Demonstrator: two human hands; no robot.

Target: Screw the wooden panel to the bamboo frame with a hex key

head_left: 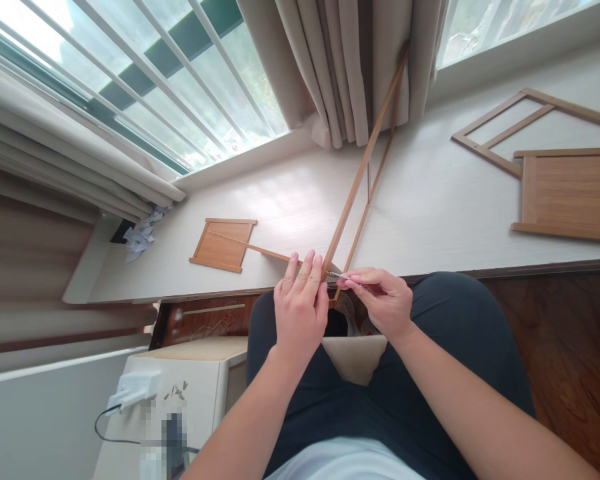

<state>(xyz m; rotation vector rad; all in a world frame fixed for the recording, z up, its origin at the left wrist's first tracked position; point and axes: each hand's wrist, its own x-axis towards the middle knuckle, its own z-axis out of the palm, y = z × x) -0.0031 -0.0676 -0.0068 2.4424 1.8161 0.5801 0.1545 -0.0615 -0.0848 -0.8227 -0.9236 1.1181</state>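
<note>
Interior beside a barred window [145, 73], upper left, with a second window [500, 27] at upper right; beige curtains [340, 73] hang between them. Daylight gleams on the pale ledge [290, 207] below. Lower right: dark reddish-brown, wood-grained floor [565, 347]. Lower left: white cabinet [200, 387].

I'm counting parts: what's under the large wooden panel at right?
Apparently a wooden frame: part of it disappears at the left edge of the panel. Anything further beneath is covered.
</note>
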